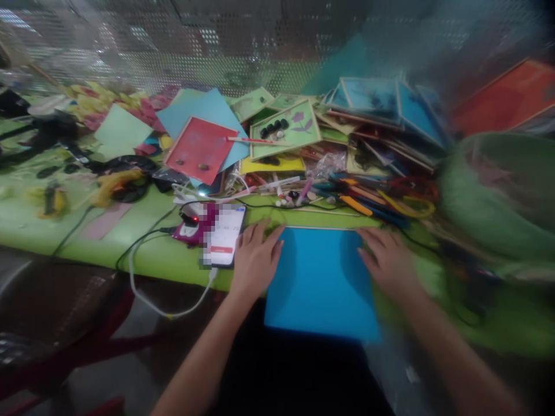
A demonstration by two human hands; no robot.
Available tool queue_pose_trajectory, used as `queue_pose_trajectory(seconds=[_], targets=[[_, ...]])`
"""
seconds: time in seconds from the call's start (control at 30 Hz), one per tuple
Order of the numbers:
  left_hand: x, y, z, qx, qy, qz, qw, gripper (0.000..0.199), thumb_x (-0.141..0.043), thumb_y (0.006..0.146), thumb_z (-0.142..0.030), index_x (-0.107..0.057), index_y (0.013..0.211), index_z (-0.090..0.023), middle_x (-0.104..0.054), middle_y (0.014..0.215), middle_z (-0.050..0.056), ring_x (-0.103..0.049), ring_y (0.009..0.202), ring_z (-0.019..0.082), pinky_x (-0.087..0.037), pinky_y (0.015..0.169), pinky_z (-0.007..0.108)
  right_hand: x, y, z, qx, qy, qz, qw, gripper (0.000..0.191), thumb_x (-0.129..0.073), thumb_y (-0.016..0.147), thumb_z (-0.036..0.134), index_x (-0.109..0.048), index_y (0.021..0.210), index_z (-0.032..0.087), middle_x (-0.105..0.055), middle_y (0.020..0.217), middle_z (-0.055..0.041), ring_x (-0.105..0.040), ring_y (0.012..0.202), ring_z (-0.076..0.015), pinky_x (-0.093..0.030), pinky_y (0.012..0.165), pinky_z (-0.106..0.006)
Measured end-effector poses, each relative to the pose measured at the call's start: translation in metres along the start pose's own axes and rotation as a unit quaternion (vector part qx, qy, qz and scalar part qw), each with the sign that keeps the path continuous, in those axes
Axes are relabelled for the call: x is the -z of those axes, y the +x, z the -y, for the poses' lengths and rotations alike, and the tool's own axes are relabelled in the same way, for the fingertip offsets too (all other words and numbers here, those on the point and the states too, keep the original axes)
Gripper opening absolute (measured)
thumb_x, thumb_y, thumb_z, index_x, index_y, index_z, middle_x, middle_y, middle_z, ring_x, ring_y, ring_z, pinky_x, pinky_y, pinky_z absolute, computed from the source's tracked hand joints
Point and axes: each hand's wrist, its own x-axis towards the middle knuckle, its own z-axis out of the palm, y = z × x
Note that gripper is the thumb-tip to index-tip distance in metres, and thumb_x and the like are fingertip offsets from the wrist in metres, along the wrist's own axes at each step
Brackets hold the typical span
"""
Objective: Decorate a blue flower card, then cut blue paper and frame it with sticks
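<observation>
A blue sheet (323, 283) lies at the green table's front edge, its near part reaching over my lap. A thin pale strip (321, 229) runs along its far edge. My left hand (258, 257) rests at the sheet's upper left corner, fingers apart, thumb and fingertips at the edge. At the upper right corner my right hand (388, 257) lies with its fingers spread. Neither hand is closed round anything. Just left of my left hand is a lit phone (228, 237) with a white cable.
Behind are a red framed panel (202, 149), a green framed panel (284, 130), stacked blue panels (368, 101), scissors and pens. A large green bowl (498, 202) stands right. Left sit a yellow glue gun (115, 188) and black cables.
</observation>
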Motion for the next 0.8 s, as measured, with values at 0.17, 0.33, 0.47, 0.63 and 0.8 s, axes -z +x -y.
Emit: queue_pose_trajectory(seconds=[0.17,0.33,0.47,0.63,0.8], targets=[[0.0001,0.0003,-0.0005,0.003,0.001,0.004,1.0,0.041,-0.044,0.109,-0.033,-0.064,0.145,-0.03,-0.058,0.152,0.01,-0.049,0.138,0.036,-0.048,0.106,0.054,-0.0013,-0.0005,0.0002,-0.001,-0.008,0.012,1.0,0.049,-0.043,0.107,0.039,-0.059,0.15,0.021,-0.068,0.135,-0.014,-0.062,0.12,-0.0332,-0.051,0.1,-0.051],[0.0,0.0014,-0.0009,0.001,-0.002,0.01,1.0,0.041,-0.045,0.109,-0.033,-0.064,0.145,-0.028,-0.06,0.15,0.01,-0.049,0.137,0.035,-0.046,0.108,0.053,0.0015,0.0009,0.0028,0.006,-0.022,0.016,1.0,0.049,-0.043,0.108,0.038,-0.059,0.149,0.02,-0.068,0.135,-0.0145,-0.062,0.121,-0.0331,-0.051,0.099,-0.05],[-0.0012,0.0011,-0.0006,-0.001,-0.006,0.002,1.0,0.041,-0.045,0.109,-0.033,-0.064,0.145,-0.029,-0.061,0.149,0.01,-0.05,0.136,0.034,-0.046,0.108,0.052,0.0027,0.0014,0.0049,0.006,-0.032,0.015,0.999,0.049,-0.045,0.107,0.041,-0.06,0.148,0.018,-0.069,0.133,-0.0157,-0.062,0.123,-0.0345,-0.051,0.098,-0.05],[-0.0015,0.0011,-0.0008,0.001,-0.012,0.006,1.0,0.041,-0.044,0.109,-0.034,-0.065,0.144,-0.028,-0.061,0.148,0.01,-0.05,0.136,0.034,-0.046,0.108,0.052,0.0017,0.0002,0.0048,0.014,-0.041,0.013,0.999,0.048,-0.045,0.107,0.041,-0.06,0.147,0.018,-0.069,0.133,-0.0158,-0.062,0.122,-0.0346,-0.051,0.099,-0.05],[-0.0028,-0.0002,-0.0004,0.001,-0.022,-0.003,1.0,0.04,-0.044,0.11,-0.035,-0.064,0.143,-0.026,-0.061,0.149,0.01,-0.051,0.136,0.032,-0.045,0.109,0.05,-0.0018,-0.0013,0.0023,0.014,-0.051,0.016,0.998,0.048,-0.044,0.108,0.042,-0.058,0.147,0.017,-0.068,0.135,-0.0152,-0.061,0.123,-0.0352,-0.051,0.1,-0.051]])
